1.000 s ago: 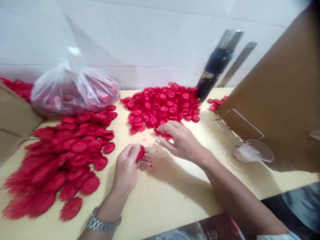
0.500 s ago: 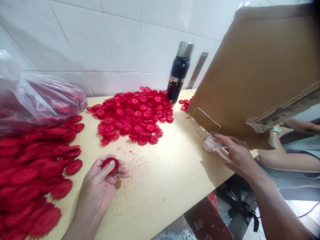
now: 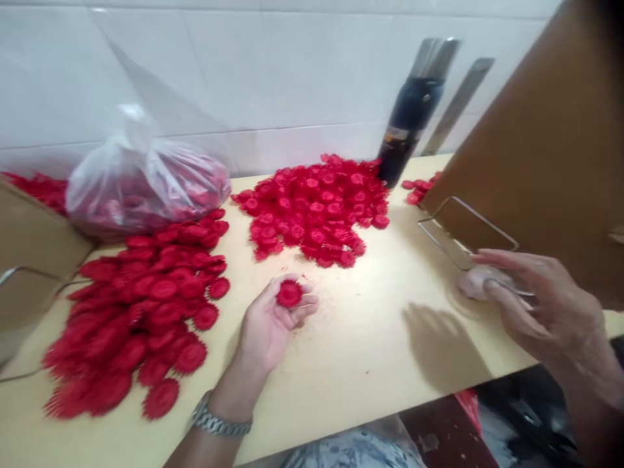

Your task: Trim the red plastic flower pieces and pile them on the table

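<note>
Left hand: palm up, fingers spread apart, 1 red rosette resting on it. Right hand: extended right, thumb and fingers parted around the clear cup; contact cannot be determined.

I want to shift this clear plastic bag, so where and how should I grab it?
I'd close a hand around the gathered neck of the plastic bag, coming down from above. The neck stands up narrow over a wide, bulging body, while the red pieces crowd its front edge.
</note>
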`<move>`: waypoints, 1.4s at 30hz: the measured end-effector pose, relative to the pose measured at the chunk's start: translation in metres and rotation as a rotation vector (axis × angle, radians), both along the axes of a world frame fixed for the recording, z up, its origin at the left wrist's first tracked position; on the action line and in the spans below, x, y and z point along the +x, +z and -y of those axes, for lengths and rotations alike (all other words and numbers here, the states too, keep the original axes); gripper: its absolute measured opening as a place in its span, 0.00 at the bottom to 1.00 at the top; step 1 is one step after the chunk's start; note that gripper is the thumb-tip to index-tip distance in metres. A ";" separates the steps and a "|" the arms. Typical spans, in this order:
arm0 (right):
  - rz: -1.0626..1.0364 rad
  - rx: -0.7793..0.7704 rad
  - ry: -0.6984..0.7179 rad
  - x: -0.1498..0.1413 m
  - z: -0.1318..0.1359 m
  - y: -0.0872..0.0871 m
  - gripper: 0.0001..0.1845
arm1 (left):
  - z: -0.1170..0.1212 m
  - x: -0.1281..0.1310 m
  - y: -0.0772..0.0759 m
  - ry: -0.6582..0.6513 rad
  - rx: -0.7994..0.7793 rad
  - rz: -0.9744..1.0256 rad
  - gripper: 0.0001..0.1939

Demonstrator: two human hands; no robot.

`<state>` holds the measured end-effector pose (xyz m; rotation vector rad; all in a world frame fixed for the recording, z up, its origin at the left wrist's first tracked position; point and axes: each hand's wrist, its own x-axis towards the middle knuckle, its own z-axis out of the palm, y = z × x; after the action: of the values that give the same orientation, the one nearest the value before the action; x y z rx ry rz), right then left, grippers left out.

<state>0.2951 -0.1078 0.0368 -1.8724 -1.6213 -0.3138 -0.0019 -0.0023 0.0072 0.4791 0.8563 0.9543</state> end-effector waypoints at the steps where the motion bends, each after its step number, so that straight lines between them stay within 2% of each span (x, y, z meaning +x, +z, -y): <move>1: -0.079 -0.037 0.125 -0.020 -0.009 0.002 0.14 | 0.001 0.001 0.000 -0.009 0.004 0.025 0.13; 3: -0.203 -0.123 0.458 -0.062 -0.029 0.003 0.16 | 0.002 0.002 -0.001 -0.033 -0.010 0.074 0.15; 5: -0.193 -0.166 0.718 -0.102 -0.049 -0.001 0.20 | 0.003 0.002 -0.002 -0.051 -0.023 0.130 0.15; 6: -0.157 -0.159 0.818 -0.118 -0.058 -0.006 0.21 | 0.004 0.003 -0.003 -0.051 -0.028 0.157 0.15; 8: -0.045 -0.147 0.907 -0.141 -0.072 -0.017 0.23 | 0.004 0.003 -0.003 -0.021 -0.039 0.198 0.13; 12: 0.156 -0.127 0.944 -0.156 -0.079 -0.039 0.24 | 0.004 0.004 -0.005 0.068 -0.053 0.192 0.09; 16: 0.207 -0.123 0.996 -0.153 -0.073 -0.046 0.26 | 0.004 0.003 -0.006 0.096 -0.048 0.153 0.09; 26: 0.184 -0.054 0.864 -0.146 -0.080 -0.040 0.27 | 0.004 0.002 -0.007 0.054 0.048 0.090 0.09; 31: -0.019 0.021 0.842 -0.146 -0.087 -0.033 0.21 | 0.004 0.000 -0.009 -0.036 0.136 -0.022 0.03; 34: -0.096 0.003 0.777 -0.144 -0.092 -0.029 0.16 | 0.005 -0.001 -0.010 -0.024 0.153 -0.153 0.04; 39: -0.067 -0.017 0.865 -0.146 -0.095 -0.027 0.15 | 0.007 -0.005 -0.012 -0.023 0.247 -0.260 0.09; 42: -0.063 -0.028 0.853 -0.146 -0.096 -0.026 0.15 | 0.007 -0.007 -0.011 -0.047 0.267 -0.330 0.15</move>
<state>0.1494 -0.0115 0.0113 -1.0382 -2.1965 0.1362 -0.0086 -0.0092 -0.0039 0.9010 1.0122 0.9653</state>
